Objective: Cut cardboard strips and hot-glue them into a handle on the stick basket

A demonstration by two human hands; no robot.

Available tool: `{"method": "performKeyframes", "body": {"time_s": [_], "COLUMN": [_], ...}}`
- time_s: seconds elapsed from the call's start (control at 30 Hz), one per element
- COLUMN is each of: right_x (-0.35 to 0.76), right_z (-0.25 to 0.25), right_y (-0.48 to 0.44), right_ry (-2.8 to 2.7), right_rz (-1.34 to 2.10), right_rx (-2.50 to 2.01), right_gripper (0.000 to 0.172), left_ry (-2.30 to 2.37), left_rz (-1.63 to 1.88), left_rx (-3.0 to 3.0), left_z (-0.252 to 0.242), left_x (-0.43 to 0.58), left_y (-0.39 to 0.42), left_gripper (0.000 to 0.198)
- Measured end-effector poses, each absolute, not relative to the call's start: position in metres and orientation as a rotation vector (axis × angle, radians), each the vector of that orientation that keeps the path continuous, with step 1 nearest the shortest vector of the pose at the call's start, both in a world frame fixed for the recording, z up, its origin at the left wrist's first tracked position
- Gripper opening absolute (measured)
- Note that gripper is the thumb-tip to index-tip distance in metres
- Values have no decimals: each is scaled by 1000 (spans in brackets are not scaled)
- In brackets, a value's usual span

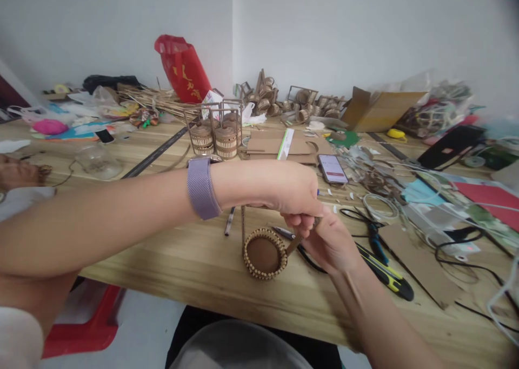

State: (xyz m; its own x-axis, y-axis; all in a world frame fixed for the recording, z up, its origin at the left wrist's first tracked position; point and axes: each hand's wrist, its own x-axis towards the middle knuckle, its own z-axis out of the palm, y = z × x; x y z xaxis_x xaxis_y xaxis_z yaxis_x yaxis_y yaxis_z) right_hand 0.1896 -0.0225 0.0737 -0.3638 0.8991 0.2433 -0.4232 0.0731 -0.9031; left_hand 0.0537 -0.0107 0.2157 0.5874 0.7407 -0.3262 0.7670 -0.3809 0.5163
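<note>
A small round basket (265,254) with a ring of short light sticks and a brown cardboard-like bottom hangs tilted just over the table, its opening facing me. Brown strips (294,243) rise from its sides as a frame-like handle. My right hand (330,239) pinches the right-hand strip near its upper end. My left hand (298,193), reaching across from the left, is closed at the top of the handle, its fingertips against the same strip. A bit of blue shows behind its knuckles, too small to name. My left wrist and forearm hide part of the handle.
A yellow-and-black utility knife (385,272), pliers (375,239), a pen (230,221) and a phone (332,169) lie around my hands. Finished lidded baskets (226,141) stand behind. Cables (381,207) and scraps crowd the right. Another person's hand (20,173) is at far left.
</note>
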Motion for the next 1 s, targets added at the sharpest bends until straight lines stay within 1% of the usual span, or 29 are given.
{"method": "performKeyframes", "body": {"time_s": [0.1,0.23,0.47,0.6,0.73,0.8,0.9,1.0], "right_x": [190,190,189,189,191,194,199,205], "right_z": [73,73,71,67,65,68,79,94], "right_y": [-23,-24,-23,-22,-22,-21,-22,-25], "right_ry": [-1258,-1246,-1249,-1252,-1237,-1255,-1321,-1401], "right_rz": [1566,1561,1499,1493,1453,1452,1468,1451], "right_rx": [-534,-518,-583,-594,-652,-696,-714,-740], "right_gripper": [42,40,49,51,56,58,61,60], "left_ry": [1220,1204,1127,1040,1143,1205,1247,1211], "left_rz": [-95,-137,-77,-32,150,220,231,233], "left_rx": [2193,2235,2230,2293,2293,2250,2167,2046], "left_z": [219,219,210,211,210,207,203,196], "left_x": [55,56,50,41,27,16,-4,-24], "left_y": [-14,-15,-10,-10,-7,-4,-1,-2], "left_gripper": [45,47,42,47,51,47,44,44]}}
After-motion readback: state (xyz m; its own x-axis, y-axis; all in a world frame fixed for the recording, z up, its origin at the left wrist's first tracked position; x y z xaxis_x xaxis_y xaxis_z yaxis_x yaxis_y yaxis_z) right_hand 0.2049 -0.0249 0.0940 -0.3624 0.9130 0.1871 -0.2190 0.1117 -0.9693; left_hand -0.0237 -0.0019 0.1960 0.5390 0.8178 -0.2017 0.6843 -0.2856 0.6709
